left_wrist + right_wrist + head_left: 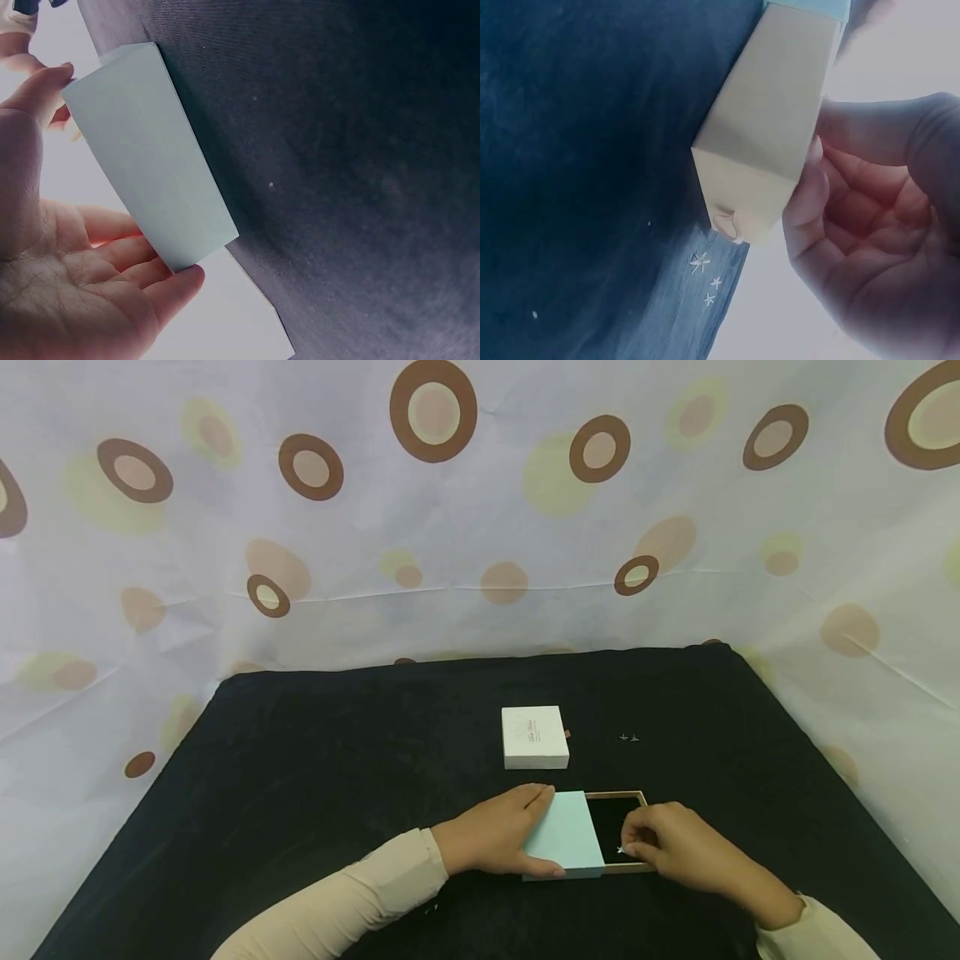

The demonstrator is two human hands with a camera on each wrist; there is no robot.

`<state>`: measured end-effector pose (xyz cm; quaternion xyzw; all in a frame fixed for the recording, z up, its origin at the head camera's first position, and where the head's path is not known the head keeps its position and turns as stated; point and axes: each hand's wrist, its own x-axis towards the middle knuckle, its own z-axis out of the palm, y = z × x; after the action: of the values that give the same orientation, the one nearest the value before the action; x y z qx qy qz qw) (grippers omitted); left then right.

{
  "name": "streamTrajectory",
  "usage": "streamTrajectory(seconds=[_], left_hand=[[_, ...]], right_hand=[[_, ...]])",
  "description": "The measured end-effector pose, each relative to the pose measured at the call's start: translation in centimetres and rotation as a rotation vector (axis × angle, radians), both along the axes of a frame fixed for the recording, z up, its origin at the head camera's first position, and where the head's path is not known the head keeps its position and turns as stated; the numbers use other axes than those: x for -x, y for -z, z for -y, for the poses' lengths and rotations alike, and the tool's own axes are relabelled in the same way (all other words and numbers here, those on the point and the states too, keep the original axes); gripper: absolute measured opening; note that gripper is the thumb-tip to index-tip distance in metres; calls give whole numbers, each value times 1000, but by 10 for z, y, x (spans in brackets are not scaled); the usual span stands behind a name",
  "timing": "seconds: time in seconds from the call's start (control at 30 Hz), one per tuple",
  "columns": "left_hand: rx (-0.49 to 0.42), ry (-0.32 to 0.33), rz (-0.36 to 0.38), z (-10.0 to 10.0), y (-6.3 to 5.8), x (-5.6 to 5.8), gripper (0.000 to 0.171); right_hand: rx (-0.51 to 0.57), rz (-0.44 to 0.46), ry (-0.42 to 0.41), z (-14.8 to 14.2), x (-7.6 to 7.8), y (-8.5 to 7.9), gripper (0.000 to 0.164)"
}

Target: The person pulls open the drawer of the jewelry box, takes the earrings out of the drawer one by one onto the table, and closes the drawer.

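Note:
A light blue box sleeve [564, 837] lies on the black cloth with its tan-edged drawer [628, 867] pulled partway out to the right. The drawer has a black lining [606, 817]. My left hand [498, 831] spans the sleeve and grips it, thumb at the near side and fingers at the far side. Over the drawer, my right hand [675, 843] has thumb and forefinger pinched at a small silver piece [620, 850], mostly hidden by the fingertips. In the right wrist view, a ribbon tab [725, 224] sticks out from the drawer's end.
Behind the blue box stands a white box [535, 737] with printed lettering and a small tab at its right side. Several tiny star-shaped pieces [699, 261] lie on the cloth to its right. A patterned curtain [465, 510] surrounds the table [300, 760].

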<state>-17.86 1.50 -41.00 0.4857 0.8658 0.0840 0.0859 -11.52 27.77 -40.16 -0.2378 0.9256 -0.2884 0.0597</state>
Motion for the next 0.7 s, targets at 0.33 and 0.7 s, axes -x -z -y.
streamTrajectory(seconds=[0.33, 0.7], left_hand=[[3, 0, -2, -1, 1, 0, 97], [-5, -1, -3, 0, 3, 0, 97]], right_hand=[[60, -49, 59, -15, 0, -10, 5], [-92, -201, 197, -57, 10, -9, 7]])
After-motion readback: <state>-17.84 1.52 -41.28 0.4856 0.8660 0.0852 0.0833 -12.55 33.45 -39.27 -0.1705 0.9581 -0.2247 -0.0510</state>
